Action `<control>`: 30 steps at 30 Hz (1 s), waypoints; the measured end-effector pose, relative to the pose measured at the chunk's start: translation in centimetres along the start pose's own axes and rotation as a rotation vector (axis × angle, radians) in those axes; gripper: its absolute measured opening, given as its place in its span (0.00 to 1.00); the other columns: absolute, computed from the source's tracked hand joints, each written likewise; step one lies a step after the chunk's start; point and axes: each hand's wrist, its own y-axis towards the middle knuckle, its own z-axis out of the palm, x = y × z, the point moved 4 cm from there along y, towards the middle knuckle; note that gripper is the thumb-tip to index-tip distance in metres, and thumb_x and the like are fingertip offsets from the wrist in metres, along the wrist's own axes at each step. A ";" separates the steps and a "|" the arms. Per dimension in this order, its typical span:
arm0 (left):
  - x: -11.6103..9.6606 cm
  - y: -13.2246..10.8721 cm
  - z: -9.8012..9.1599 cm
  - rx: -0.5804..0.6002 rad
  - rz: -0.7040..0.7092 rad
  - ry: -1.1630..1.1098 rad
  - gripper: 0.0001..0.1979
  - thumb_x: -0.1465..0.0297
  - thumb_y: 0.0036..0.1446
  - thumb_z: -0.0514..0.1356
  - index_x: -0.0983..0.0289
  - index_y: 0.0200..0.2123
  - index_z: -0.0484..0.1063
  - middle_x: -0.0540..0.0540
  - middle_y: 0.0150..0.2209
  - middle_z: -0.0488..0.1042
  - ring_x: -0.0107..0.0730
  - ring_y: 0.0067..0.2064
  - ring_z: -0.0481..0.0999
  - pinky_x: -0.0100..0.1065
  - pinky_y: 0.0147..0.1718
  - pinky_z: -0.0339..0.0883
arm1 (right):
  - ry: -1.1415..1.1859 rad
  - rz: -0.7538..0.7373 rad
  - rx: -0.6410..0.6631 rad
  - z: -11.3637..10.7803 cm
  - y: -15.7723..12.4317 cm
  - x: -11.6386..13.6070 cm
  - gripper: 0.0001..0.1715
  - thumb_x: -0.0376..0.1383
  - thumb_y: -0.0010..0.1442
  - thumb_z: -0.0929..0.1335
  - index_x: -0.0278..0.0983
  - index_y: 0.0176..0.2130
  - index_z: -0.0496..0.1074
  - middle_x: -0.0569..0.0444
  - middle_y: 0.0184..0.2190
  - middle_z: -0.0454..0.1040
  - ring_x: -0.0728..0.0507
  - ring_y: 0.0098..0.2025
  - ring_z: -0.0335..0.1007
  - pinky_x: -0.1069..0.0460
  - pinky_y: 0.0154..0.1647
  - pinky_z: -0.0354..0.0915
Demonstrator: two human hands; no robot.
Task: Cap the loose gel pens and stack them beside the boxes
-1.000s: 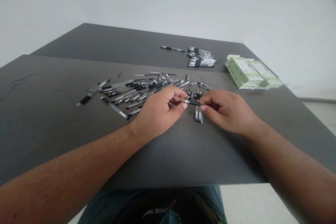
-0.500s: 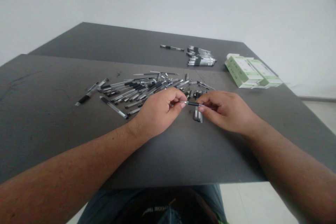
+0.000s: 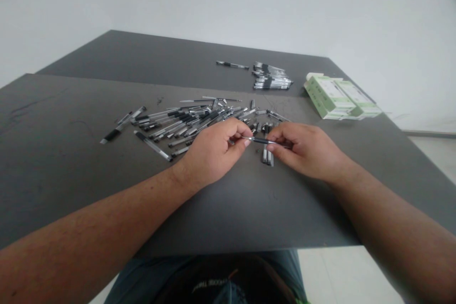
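Pinching a pen [image 3: 261,141] near one end with the left hand [image 3: 213,152] and farther along with the right hand [image 3: 308,151], right beside a messy pile of pens [image 3: 183,122] on the table [image 3: 231,213]!

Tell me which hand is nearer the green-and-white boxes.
Right. The right hand is on the near side of the green-and-white boxes, a little to their left; the left hand is farther left, at the other end of the held pen.
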 end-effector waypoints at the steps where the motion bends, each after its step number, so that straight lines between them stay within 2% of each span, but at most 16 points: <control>1: 0.0 0.0 0.0 -0.001 -0.008 -0.005 0.05 0.71 0.69 0.65 0.60 0.45 0.81 0.51 0.40 0.87 0.33 0.41 0.85 0.33 0.43 0.76 | -0.006 -0.012 -0.002 0.0 0.0 0.1 0.04 0.36 0.72 0.72 0.41 0.42 0.78 0.57 0.31 0.81 0.46 0.29 0.74 0.51 0.32 0.64; 7: 0.0 0.1 -0.1 0.008 -0.082 -0.007 0.05 0.67 0.69 0.65 0.60 0.44 0.82 0.52 0.39 0.88 0.35 0.40 0.85 0.35 0.43 0.78 | -0.009 0.011 0.020 -0.1 -0.1 0.0 0.06 0.38 0.74 0.71 0.43 0.42 0.79 0.55 0.32 0.82 0.44 0.31 0.76 0.50 0.35 0.66; 18: -0.1 0.1 -0.1 0.034 -0.068 0.009 0.06 0.67 0.69 0.64 0.60 0.44 0.82 0.52 0.39 0.87 0.35 0.40 0.84 0.35 0.44 0.78 | -0.013 -0.015 0.027 0.0 -0.2 -0.1 0.08 0.38 0.76 0.69 0.41 0.42 0.79 0.54 0.32 0.83 0.43 0.33 0.78 0.50 0.36 0.66; 30: 0.3 0.2 -0.5 -0.027 -0.156 -0.033 0.03 0.67 0.67 0.66 0.59 0.40 0.80 0.51 0.35 0.85 0.36 0.39 0.85 0.37 0.42 0.77 | -0.016 0.033 0.032 -0.6 0.0 -0.2 0.08 0.38 0.74 0.70 0.43 0.41 0.79 0.56 0.31 0.83 0.44 0.31 0.78 0.50 0.35 0.66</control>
